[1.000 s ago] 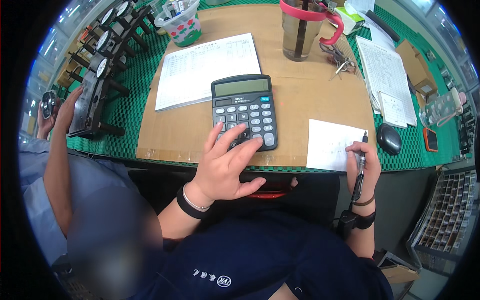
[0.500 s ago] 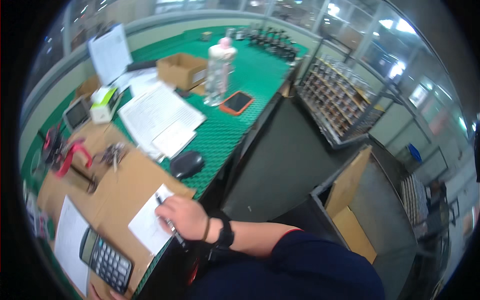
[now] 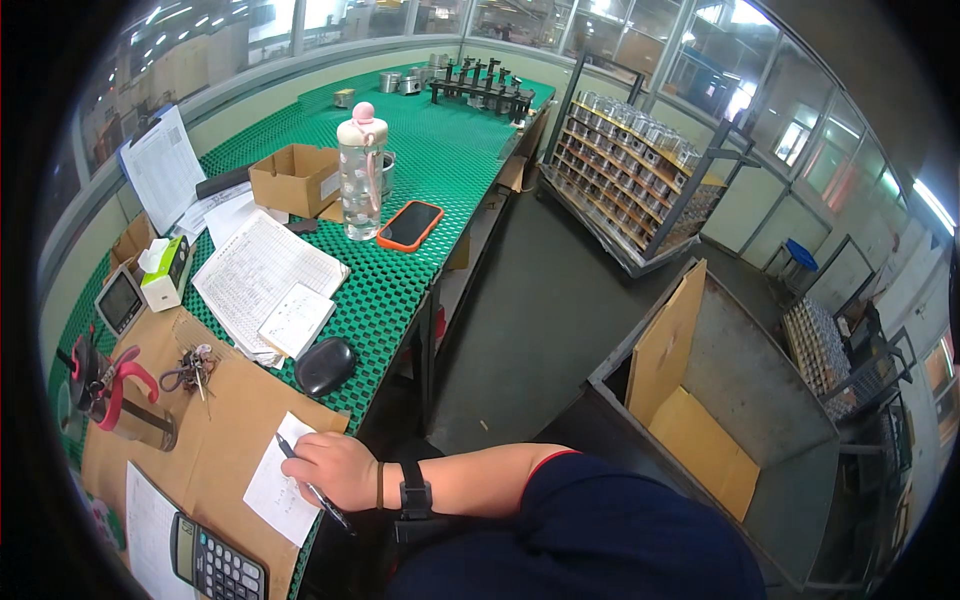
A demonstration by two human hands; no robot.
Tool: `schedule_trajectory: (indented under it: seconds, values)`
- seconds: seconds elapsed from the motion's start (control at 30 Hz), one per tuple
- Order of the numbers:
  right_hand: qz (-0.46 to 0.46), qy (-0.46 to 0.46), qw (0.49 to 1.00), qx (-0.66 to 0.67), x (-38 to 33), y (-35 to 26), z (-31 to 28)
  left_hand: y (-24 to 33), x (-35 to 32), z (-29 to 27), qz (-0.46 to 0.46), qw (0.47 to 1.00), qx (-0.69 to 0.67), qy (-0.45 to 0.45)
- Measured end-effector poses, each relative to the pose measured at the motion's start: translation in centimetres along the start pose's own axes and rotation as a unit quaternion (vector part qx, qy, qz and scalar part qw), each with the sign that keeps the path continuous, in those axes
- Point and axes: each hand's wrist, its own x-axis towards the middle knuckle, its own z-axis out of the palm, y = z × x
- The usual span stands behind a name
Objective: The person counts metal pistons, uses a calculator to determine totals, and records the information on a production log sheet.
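My right hand (image 3: pixel 335 472) is closed around a dark pen (image 3: pixel 326 507) and rests on a small white sheet of paper (image 3: pixel 282 482) near the table's front edge. A watch-like band with a dark face is on that wrist. Left of the sheet, a calculator (image 3: pixel 218 562) lies partly over a larger printed sheet (image 3: pixel 148 525). Cardboard (image 3: pixel 215 425) spreads under these papers. Just beyond the writing sheet sits a black computer mouse (image 3: pixel 325 366). My left hand is out of view.
On the green mat (image 3: pixel 400 300) stand a water bottle (image 3: pixel 361 185), an orange-cased phone (image 3: pixel 411 225), a cardboard box (image 3: pixel 294 178) and stacked papers (image 3: pixel 262 268). A red-handled glass pot (image 3: pixel 125 405) and keys (image 3: pixel 198 372) are at left. To the right are a loaded rack (image 3: pixel 625 180) and a metal bin (image 3: pixel 770 400).
The whole view has shifted, so table items appear farther left and lower. Fingers of my left hand, seen below the calculator before, are gone from view. My right hand still grips the pen.
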Motion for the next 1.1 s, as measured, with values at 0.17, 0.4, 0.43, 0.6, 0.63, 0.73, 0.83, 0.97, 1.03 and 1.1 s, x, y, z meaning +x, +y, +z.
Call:
schedule_trajectory:
  seconds: [0.17,0.4,0.43,0.6,0.63,0.73,0.83,0.97,1.03,1.1]
  values:
    - [-0.001,-0.001,1.000,-0.004,-0.2,-0.2,0.1,0.4,0.3,-0.8,0.009,1.000,0.019,-0.014]
    - [-0.002,-0.002,1.000,0.001,-0.1,-0.3,-0.1,-0.3,-0.7,0.0,-0.056,0.998,-0.009,-0.032]
    - [-0.004,0.005,1.000,0.002,-0.1,-0.3,0.0,-0.4,-0.8,0.1,-0.057,0.998,-0.009,-0.033]
    - [-0.006,0.013,1.000,0.006,0.2,-0.5,-0.3,-3.8,-3.2,2.9,-0.016,0.998,-0.002,-0.056]
    - [-0.008,0.015,1.000,0.007,0.2,-0.5,-0.4,-4.3,-3.5,3.3,-0.017,0.998,-0.002,-0.056]
    - [-0.013,0.020,1.000,0.009,0.3,-0.5,-0.4,-5.7,-4.3,4.2,-0.005,0.997,-0.010,-0.076]
    - [-0.013,0.022,1.000,0.010,0.3,-0.4,-0.3,-6.1,-4.5,4.4,0.010,0.995,0.084,-0.058]
    - [-0.010,0.020,1.000,0.004,0.2,-0.5,-0.3,-2.3,-1.9,1.5,-0.012,0.997,-0.019,-0.075]
    - [-0.009,0.020,1.000,0.004,0.3,-0.6,-0.4,-2.1,-1.7,1.3,-0.021,0.996,-0.041,-0.078]
    - [-0.009,0.020,1.000,0.004,0.3,-0.6,-0.4,-2.2,-1.8,1.4,-0.022,0.997,-0.029,-0.068]
